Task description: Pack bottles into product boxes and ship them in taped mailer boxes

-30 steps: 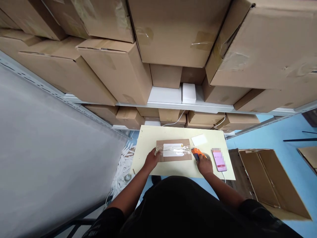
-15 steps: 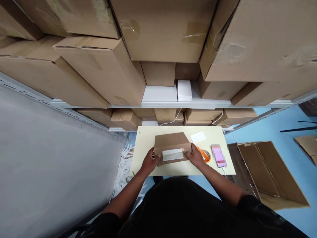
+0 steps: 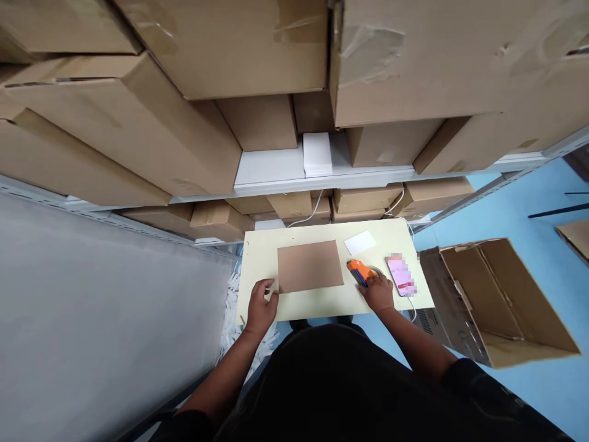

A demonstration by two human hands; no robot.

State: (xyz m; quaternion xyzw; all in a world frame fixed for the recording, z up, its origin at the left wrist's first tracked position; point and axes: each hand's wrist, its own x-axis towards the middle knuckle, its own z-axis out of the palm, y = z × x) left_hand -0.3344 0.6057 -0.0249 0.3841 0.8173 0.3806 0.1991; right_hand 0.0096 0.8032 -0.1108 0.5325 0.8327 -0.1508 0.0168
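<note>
A brown cardboard box [image 3: 310, 265], its plain face up, lies on the pale yellow table [image 3: 317, 307]. The white item seen on it earlier is out of sight. Beside the box's left edge is my left hand [image 3: 262, 307], fingers curved and apart, holding nothing. My right hand [image 3: 379, 293] grips an orange tape dispenser [image 3: 360, 270] with a blue part, to the right of the box. My fingers partly cover the dispenser and its roll.
White cards [image 3: 359, 242] lie behind the dispenser, and a pink-screened phone [image 3: 399, 275] with a cable is at the right. Shelves of cartons [image 3: 276, 123] rise behind the table. An open carton [image 3: 506, 301] stands on the floor at right; white strips [image 3: 232, 307] lie at left.
Both hands have let go of the cardboard box, which now lies flat on the table. My right hand has moved right and taken hold of the tape dispenser. The view has shifted.
</note>
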